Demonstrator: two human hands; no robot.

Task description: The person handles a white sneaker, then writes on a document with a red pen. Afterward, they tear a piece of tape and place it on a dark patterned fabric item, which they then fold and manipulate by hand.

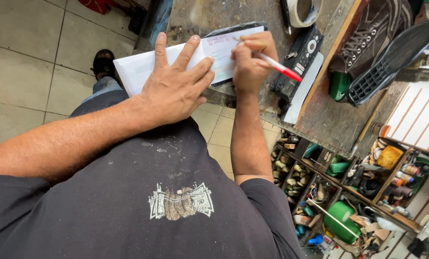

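Pressing flat on a white paper pad [176, 60], the left hand [173, 88] is seen with its fingers [188, 50] spread wide and nothing gripped between them. The pad is laid on the worn counter [329, 120], partly beneath those spread fingers and reaching past them towards the right hand [248, 64]. A red-and-white pen [277, 64] is held by the closed fingers of the right hand, its tip set on the pad's upper corner just beyond the left fingertips, where red writing is seen. Just beside the right fingers, on the far side from the pad, a black remote-like device [301, 55] is laid on the counter. Farther off in the same direction, a brown laced shoe [373, 29] and a black sole [394, 55] are rested. Below the counter edge, wooden compartments [349, 192] filled with small items are seen.
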